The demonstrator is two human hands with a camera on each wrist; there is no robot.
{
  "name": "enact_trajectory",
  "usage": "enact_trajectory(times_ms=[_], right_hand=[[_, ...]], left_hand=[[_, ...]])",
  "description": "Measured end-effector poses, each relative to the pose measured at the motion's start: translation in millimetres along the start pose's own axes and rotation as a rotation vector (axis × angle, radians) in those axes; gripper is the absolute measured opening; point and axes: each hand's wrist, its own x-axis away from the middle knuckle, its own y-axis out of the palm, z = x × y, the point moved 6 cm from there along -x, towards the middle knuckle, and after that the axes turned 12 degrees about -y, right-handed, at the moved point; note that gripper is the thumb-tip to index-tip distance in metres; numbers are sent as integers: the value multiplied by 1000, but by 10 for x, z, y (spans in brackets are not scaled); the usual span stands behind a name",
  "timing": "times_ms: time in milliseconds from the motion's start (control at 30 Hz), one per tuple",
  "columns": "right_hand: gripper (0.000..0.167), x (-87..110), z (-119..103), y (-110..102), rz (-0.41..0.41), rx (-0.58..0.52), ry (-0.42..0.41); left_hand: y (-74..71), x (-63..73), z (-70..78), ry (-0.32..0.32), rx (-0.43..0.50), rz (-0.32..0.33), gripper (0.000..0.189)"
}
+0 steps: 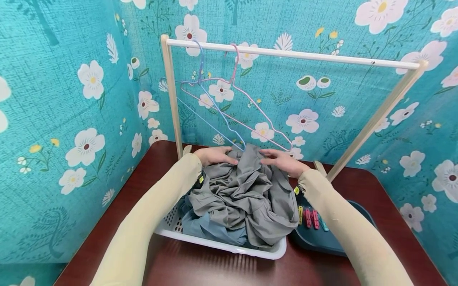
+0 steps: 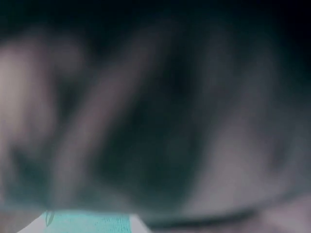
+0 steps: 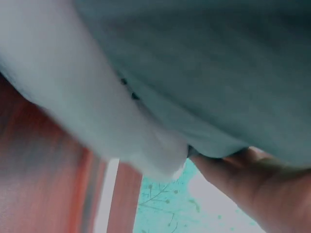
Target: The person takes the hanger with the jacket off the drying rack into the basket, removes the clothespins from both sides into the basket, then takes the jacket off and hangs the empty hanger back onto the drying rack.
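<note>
A crumpled grey cloth garment [image 1: 239,194] is heaped in a white plastic basket [image 1: 211,239], on top of a blue-grey cloth [image 1: 211,227]. At the heap's far end my left hand [image 1: 216,155] holds the grey cloth, thumb pointing inward. Opposite it, my right hand [image 1: 284,161] grips the same cloth, and a raised fold stands between the two. In the right wrist view the fingers [image 3: 233,174] reach under the cloth's edge beside the basket's rim [image 3: 97,92]. Blurred dark folds fill most of the left wrist view.
Behind the basket stands a wooden rack with a white rail [image 1: 293,53]. A blue hanger [image 1: 214,104] and a pink hanger [image 1: 252,102] hang from it, their lower ends close to my hands. A dark tray [image 1: 318,240] with several coloured clothespins [image 1: 311,219] lies to the right.
</note>
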Motion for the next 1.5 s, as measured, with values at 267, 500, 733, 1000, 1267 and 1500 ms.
enact_trajectory(times_ms=[267, 500, 733, 1000, 1267, 1500], right_hand=[[58, -47, -214, 140, -61, -38, -82], [59, -31, -341, 221, -78, -84, -109], [59, 119, -585, 276, -62, -79, -158], [63, 298, -718, 402, -102, -50, -163], [68, 323, -657, 583, -161, 84, -121], [77, 271, -556, 792, -260, 154, -2]], left_hand=[[-18, -20, 38, 41, 66, 60, 66], [-79, 33, 64, 126, 135, 65, 26], [-74, 300, 177, 203, 169, 26, 24], [41, 572, 211, 137, 106, -19, 33], [238, 684, 133, 86, -54, -37, 57], [480, 604, 15, 84, -173, -26, 13]])
